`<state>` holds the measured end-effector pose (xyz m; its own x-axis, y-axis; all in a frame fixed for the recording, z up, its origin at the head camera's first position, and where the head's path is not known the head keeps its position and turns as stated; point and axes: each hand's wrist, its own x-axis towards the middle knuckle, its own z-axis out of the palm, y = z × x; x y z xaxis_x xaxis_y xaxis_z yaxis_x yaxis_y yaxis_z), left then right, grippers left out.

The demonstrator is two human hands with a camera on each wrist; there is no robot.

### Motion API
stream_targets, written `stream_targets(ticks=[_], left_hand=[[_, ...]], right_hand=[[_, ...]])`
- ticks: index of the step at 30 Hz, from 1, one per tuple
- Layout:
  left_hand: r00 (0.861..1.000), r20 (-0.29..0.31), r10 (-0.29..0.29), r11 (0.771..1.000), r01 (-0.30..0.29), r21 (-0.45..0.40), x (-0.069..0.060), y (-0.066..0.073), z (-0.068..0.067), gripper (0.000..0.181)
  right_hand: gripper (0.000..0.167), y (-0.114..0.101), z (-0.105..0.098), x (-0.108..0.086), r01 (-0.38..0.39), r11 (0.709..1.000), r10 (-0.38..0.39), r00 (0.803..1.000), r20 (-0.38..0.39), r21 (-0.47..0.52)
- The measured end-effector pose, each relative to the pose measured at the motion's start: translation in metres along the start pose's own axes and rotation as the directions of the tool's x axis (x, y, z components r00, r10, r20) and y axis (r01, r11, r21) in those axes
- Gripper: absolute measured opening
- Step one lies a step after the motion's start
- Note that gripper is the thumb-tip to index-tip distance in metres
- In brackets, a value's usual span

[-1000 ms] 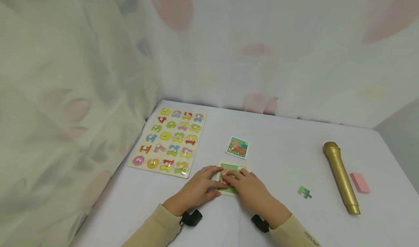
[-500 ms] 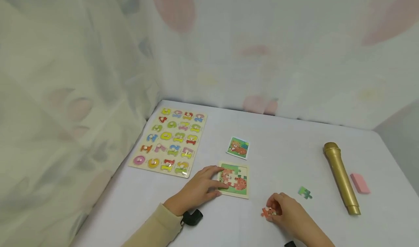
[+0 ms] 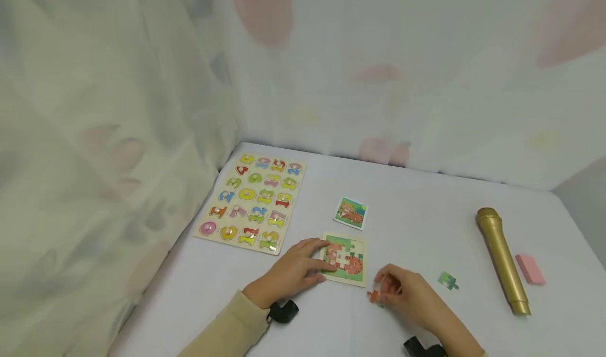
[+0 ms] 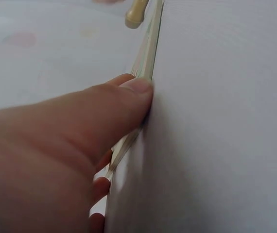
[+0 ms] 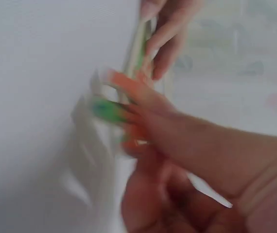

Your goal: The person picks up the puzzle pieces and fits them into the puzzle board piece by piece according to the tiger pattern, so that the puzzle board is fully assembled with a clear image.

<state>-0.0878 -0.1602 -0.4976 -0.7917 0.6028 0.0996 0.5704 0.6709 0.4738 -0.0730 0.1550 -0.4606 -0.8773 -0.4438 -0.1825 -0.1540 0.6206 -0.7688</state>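
Note:
In the head view my left hand [image 3: 297, 271] rests on the left side of a square wooden jigsaw puzzle board [image 3: 344, 279], its fingers spread over the tiger picture. The left wrist view shows the thumb [image 4: 133, 97] against the board's edge [image 4: 150, 58]. Part of the board's pale base shows between fitted pieces. Just right of the board, my right hand [image 3: 409, 296] pinches an orange jigsaw piece [image 3: 373, 296] between thumb and fingers. That piece, orange and green [image 5: 110, 110], is blurred in the right wrist view. A green jigsaw piece [image 3: 448, 280] lies on the table, right of that hand.
Behind the board lies a tiger picture card [image 3: 351, 213]. A wooden number board [image 3: 251, 204] sits at the left. A gold microphone-shaped tube [image 3: 504, 262] and a pink eraser-like block [image 3: 530, 269] lie at the right of the white table [image 3: 416, 215]. Curtains hang behind and left.
My right hand has left the board, reached the orange jigsaw piece on the right, and brought it back leftward, close to the board. My left hand stays on the board.

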Motion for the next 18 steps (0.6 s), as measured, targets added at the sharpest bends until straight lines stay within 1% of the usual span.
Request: stream_targets(ticks=[1,3,4,6,9,13,16,18], left_hand=[[1.0,0.001,-0.003,1.0,0.003,-0.001,0.0,0.0,0.0,0.034],[1.0,0.006,-0.009,1.0,0.009,-0.011,0.0,0.001,0.001,0.034],[1.0,0.007,-0.01,1.0,0.01,-0.014,0.001,0.001,0.0,0.034],[1.0,0.012,-0.011,1.0,0.011,-0.02,0.002,0.0,-0.001,0.034],[1.0,0.012,-0.008,1.0,0.008,-0.026,0.003,0.0,-0.002,0.034],[1.0,0.011,-0.004,1.0,0.004,-0.007,0.003,0.0,0.0,0.034],[1.0,0.013,-0.002,1.0,0.002,0.007,0.001,-0.001,0.0,0.034],[1.0,0.015,-0.003,1.0,0.003,0.011,0.001,-0.001,-0.002,0.034]], right_hand=[[0.02,-0.003,-0.001,0.006,0.024,0.999,-0.023,1.0,-0.011,0.03],[0.02,-0.007,-0.002,0.02,0.049,0.995,-0.047,0.999,-0.029,0.082],[0.02,-0.009,-0.002,0.029,0.068,0.993,-0.064,0.997,-0.035,0.096],[0.019,-0.012,-0.003,0.045,0.08,0.991,-0.077,0.996,-0.035,0.106],[0.02,-0.014,-0.003,0.064,0.112,0.986,-0.111,0.994,-0.017,0.122],[0.019,-0.014,-0.001,0.077,0.128,0.983,-0.129,0.992,-0.001,0.13],[0.018,-0.013,0.002,0.081,0.099,0.985,-0.101,0.995,0.007,0.144],[0.017,-0.011,0.005,0.083,0.081,0.982,-0.084,0.996,0.007,0.172]])
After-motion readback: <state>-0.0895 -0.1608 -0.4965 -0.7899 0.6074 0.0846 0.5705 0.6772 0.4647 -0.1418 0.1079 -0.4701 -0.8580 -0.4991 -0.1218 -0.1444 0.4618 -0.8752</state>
